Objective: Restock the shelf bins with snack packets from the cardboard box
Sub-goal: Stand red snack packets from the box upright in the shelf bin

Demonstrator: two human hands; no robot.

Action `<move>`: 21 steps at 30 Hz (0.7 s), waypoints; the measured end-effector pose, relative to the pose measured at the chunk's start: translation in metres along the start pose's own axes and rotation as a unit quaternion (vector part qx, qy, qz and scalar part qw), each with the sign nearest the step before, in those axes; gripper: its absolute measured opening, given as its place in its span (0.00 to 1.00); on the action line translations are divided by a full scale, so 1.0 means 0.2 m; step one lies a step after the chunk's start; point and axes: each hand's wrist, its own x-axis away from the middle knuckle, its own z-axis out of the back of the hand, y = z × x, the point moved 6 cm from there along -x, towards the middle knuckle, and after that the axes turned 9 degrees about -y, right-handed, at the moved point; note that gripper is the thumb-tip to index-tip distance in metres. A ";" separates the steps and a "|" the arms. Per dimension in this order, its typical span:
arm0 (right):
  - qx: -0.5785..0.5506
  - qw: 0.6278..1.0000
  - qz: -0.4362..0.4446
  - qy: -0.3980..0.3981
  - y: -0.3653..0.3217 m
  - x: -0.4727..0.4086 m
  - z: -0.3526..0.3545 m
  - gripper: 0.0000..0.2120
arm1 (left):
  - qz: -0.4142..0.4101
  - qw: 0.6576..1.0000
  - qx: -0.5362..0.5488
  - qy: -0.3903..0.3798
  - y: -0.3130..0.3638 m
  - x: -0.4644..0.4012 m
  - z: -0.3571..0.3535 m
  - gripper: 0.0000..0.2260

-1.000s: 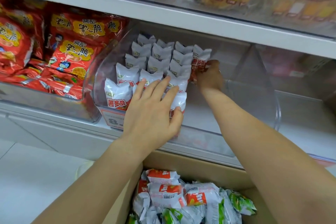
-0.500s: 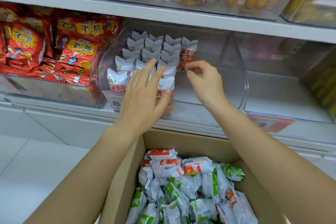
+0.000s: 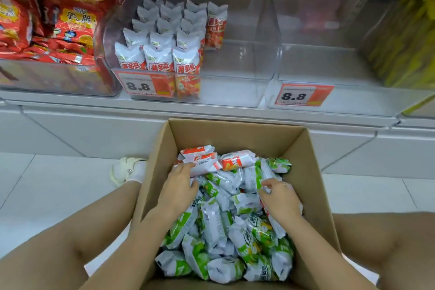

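Rummaging hands, left hand [image 3: 177,185] and right hand [image 3: 279,198], fingers curled among crinkly foil packets [image 3: 211,223] in brown cardboard box [image 3: 313,172].

In front of me the open cardboard box [image 3: 235,134] brims with green and orange snack packets [image 3: 219,226]; white-and-orange packets [image 3: 160,56] stand upright in rows in the clear shelf bin [image 3: 235,92].

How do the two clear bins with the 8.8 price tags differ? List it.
The left clear bin holds upright rows of white-and-orange packets on its left side; the right clear bin shows no packets. The left bin's tag sits at its left corner, the right bin's likewise. Both are transparent and share one shelf.
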 end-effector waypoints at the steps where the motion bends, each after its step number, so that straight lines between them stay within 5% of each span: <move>1: 0.024 1.000 -0.013 0.013 0.06 -0.01 -0.05 0.19 | 0.002 1.000 -0.003 0.000 0.00 -0.03 -0.03 0.23; 5: 0.111 0.988 -0.032 0.102 0.19 -0.03 -0.09 0.30 | 0.017 0.999 -0.049 -0.005 -0.02 -0.17 -0.09 0.32; 10: 0.287 0.957 -0.047 0.006 0.23 -0.09 -0.07 0.38 | 0.032 0.991 -0.131 -0.025 -0.01 -0.30 -0.13 0.38; 16: 0.331 0.941 -0.032 0.061 0.18 -0.10 -0.09 0.37 | -0.039 0.970 -0.240 -0.029 0.02 -0.24 -0.21 0.25; 18: 0.305 0.951 -0.041 0.010 0.19 -0.10 -0.10 0.36 | -0.069 0.977 -0.199 -0.015 0.03 -0.18 -0.22 0.24; 21: 0.127 0.990 -0.053 0.043 0.15 -0.06 0.01 0.33 | -0.049 0.997 0.023 0.049 0.07 -0.10 -0.13 0.21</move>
